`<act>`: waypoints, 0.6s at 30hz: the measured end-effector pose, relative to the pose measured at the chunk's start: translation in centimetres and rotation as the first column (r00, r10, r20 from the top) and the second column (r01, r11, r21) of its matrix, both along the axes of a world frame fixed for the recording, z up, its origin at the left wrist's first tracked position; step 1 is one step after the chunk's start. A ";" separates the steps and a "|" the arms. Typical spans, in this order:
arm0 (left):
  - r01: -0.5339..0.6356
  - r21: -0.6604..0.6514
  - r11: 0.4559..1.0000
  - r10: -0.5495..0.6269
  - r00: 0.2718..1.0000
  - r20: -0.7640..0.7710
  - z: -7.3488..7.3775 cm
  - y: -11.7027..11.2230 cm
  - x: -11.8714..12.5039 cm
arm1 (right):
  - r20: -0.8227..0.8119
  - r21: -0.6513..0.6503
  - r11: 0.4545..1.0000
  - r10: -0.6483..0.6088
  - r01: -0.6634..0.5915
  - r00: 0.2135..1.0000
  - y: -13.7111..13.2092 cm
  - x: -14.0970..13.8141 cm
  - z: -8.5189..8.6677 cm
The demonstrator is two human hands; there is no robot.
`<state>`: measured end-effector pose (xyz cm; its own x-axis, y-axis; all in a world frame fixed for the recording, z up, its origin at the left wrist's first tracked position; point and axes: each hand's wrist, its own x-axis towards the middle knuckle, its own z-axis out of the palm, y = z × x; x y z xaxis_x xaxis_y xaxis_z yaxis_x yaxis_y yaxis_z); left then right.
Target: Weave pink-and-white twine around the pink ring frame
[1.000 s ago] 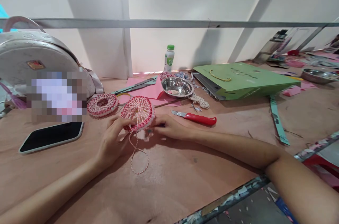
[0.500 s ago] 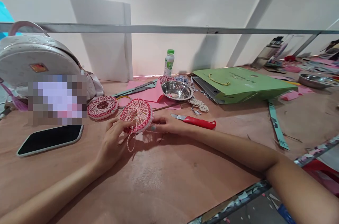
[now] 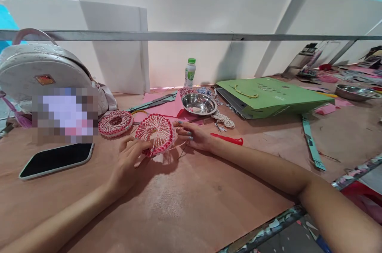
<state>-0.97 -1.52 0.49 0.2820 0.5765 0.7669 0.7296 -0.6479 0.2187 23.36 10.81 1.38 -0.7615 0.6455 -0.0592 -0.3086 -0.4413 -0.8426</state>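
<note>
**Q:** Work piece: form and material?

**A:** Showing a round woven twine disc [image 3: 155,134], with red-and-white cord strung in spokes across an open centre and a thicker, densely wrapped red-and-pink rim. Rough, fibrous texture throughout.

**Q:** Position and axis?

**A:** Tilting face-up toward the head camera, above the middle of the plywood worktop [image 3: 193,209]. Having no long axis, the outline being round.

**Q:** Hands and fingers?

**A:** Gripping the lower left rim with the left hand [image 3: 128,161], its fingers [image 3: 133,145] curling over the edge and pressing close together. Reaching in from the right with the right hand [image 3: 192,136], its fingers [image 3: 182,130] extending and spreading slightly, with the tips at the right rim. Not showing whether those tips are pinching anything.

**Q:** Nearby items?

**A:** Lying just left of the disc: a second twine disc [image 3: 115,123]. Resting just beyond the right hand: a red-handled utility knife [image 3: 227,139]. Sitting farther back: a shallow steel bowl [image 3: 199,104] on pink paper [image 3: 164,107], and a coil of white cord [image 3: 223,120].

**Q:** Legible markings?

**A:** Showing dark print on the green paper bag [image 3: 268,97] and a label on the plastic bottle [image 3: 190,73], both too small to read.
</note>
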 end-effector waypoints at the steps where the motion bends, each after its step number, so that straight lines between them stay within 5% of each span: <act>1: -0.004 0.013 1.000 0.004 1.000 -0.003 0.0 0.0 0.0 | 0.051 0.109 0.994 0.004 -0.010 0.999 -0.4 -0.1 0.0; 4: -0.011 0.026 1.000 0.012 1.000 -0.015 0.0 0.0 -0.1 | 0.296 0.453 0.872 0.051 -0.187 0.954 -2.1 -0.3 0.1; 7: -0.019 0.014 1.000 0.020 0.999 -0.040 0.0 0.1 0.0 | 0.479 0.574 0.718 0.094 -0.393 0.873 -3.4 -0.3 0.5; 18: 0.005 -0.176 0.984 -0.034 0.986 -0.164 0.1 -0.2 0.7 | 0.534 0.585 0.632 0.173 -0.509 0.828 -2.9 0.3 1.2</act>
